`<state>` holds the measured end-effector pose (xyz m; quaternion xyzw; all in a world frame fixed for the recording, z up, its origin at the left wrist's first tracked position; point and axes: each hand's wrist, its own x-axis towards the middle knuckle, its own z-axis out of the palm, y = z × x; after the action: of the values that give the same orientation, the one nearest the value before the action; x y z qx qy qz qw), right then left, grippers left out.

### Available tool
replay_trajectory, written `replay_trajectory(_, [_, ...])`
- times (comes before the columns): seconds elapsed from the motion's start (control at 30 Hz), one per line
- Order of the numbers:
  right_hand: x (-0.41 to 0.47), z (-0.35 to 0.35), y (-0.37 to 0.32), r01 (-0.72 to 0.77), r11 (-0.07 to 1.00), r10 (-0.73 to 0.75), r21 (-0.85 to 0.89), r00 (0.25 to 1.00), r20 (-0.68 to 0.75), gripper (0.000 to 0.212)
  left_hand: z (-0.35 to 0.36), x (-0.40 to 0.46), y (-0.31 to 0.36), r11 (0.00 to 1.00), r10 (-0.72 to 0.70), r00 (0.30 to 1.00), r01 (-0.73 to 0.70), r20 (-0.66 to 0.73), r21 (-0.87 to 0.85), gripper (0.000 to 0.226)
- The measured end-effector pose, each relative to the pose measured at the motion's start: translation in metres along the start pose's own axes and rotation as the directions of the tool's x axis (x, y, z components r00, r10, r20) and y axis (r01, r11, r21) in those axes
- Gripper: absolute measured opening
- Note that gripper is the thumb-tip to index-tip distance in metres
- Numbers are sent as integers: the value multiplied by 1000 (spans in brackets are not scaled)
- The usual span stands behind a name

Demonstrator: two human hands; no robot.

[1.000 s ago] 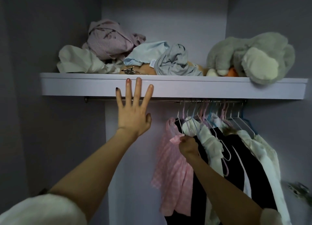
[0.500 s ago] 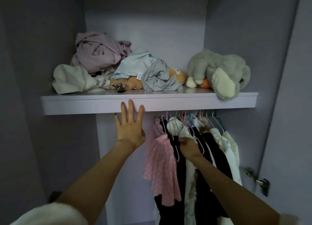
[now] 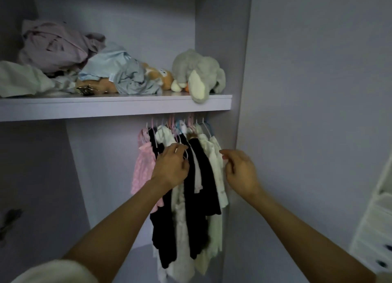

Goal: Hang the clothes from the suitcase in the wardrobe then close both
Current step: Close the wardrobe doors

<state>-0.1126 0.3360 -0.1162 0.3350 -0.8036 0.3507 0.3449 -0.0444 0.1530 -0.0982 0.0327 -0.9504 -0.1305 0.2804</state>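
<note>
Left hand (image 3: 171, 168) grips thin wire hanger (image 3: 185, 154)

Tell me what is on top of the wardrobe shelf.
On the shelf: crumpled clothes, a grey plush elephant and a brown plush toy half buried under a grey garment. What lies beneath the pile is hidden.
</note>
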Motion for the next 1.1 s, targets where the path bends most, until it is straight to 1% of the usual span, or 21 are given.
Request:
replay_trajectory(0.03, [-3, -13, 3, 73, 996, -75, -42, 996, -49, 42, 1, 0, 12, 999, 24, 1000, -24, -1, -25, 47])
replay_trajectory(0.13, [-21, -82, 24, 200, 963, -231, -180, 958, -171, 41, 7, 0, 86, 983, 125, 991, -130, -52, -131, 43])
replay_trajectory(0.2, [-25, -117, 33, 257, 937, -313, -235, 918, -243, 41, 6, 6, 126, 960, 162, 981, -182, -106, -215, 42])
replay_trajectory(0.27, [-28, -156, 41, 268, 922, -354, -278, 875, -331, 43, 2, 11, 170, 932, 214, 964, -250, -159, -261, 43])
replay_trajectory(0.33, [-30, -186, 50, 212, 935, -324, -285, 836, -442, 43, -4, 15, 204, 906, 281, 940, -326, -191, -271, 45])
replay_trajectory(0.37, [-30, -192, 53, 151, 956, -262, -253, 828, -495, 42, -5, 18, 214, 894, 302, 931, -351, -205, -277, 45])
replay_trajectory(0.4, [-30, -201, 57, 53, 983, -144, -177, 816, -559, 41, -8, 22, 227, 882, 322, 919, -378, -226, -283, 46])
replay_trajectory(0.43, [-30, -206, 60, -66, 997, 25, -47, 804, -594, 42, -11, 25, 237, 873, 331, 913, -391, -237, -289, 46])
replay_trajectory(0.47, [-28, -210, 61, -168, 980, 197, 103, 788, -583, 43, -12, 28, 246, 867, 335, 909, -400, -247, -298, 47])
replay_trajectory(0.5, [-27, -212, 63, -254, 940, 337, 226, 784, -522, 42, -15, 29, 255, 860, 335, 909, -403, -249, -313, 47])
replay_trajectory(0.53, [-26, -212, 63, -310, 894, 429, 322, 799, -421, 37, -16, 31, 262, 850, 332, 908, -405, -255, -335, 48])
replay_trajectory(0.57, [-26, -211, 64, -340, 851, 477, 399, 819, -320, 32, -17, 31, 267, 842, 320, 913, -397, -254, -365, 48])
replay_trajectory(0.6, [-25, -211, 62, -352, 826, 493, 440, 830, -263, 32, -18, 32, 270, 832, 305, 916, -389, -260, -396, 48])
replay_trajectory(0.63, [-28, -209, 61, -356, 817, 503, 454, 825, -258, 35, -20, 32, 272, 824, 296, 922, -379, -252, -421, 48])
replay_trajectory(0.7, [-27, -205, 60, -318, 845, 461, 430, 841, -284, 38, -23, 33, 271, 801, 278, 921, -380, -274, -463, 49])
replay_trajectory(0.77, [-29, -199, 56, -224, 877, 371, 424, 878, -302, 39, -27, 33, 265, 772, 271, 921, -381, -279, -509, 51])
replay_trajectory(0.9, [-32, -175, 35, -47, 873, 217, 485, 929, -301, 32, -35, 24, 246, 692, 267, 926, -376, -266, -616, 59])
replay_trajectory(0.97, [-34, -154, 22, 30, 862, 121, 506, 957, -264, 26, -41, 18, 229, 628, 250, 926, -377, -282, -681, 63])
replay_trajectory(1.0, [-34, -138, 16, 59, 848, 69, 527, 973, -220, 22, -45, 15, 216, 603, 221, 927, -375, -303, -704, 63])
replay_trajectory(1.07, [-34, -107, 6, 104, 836, -21, 538, 987, -158, 33, -57, 8, 189, 579, 168, 917, -389, -362, -716, 66])
replay_trajectory(1.1, [-33, -92, 3, 130, 846, -68, 517, 988, -138, 38, -62, 4, 175, 596, 155, 903, -409, -400, -691, 65])
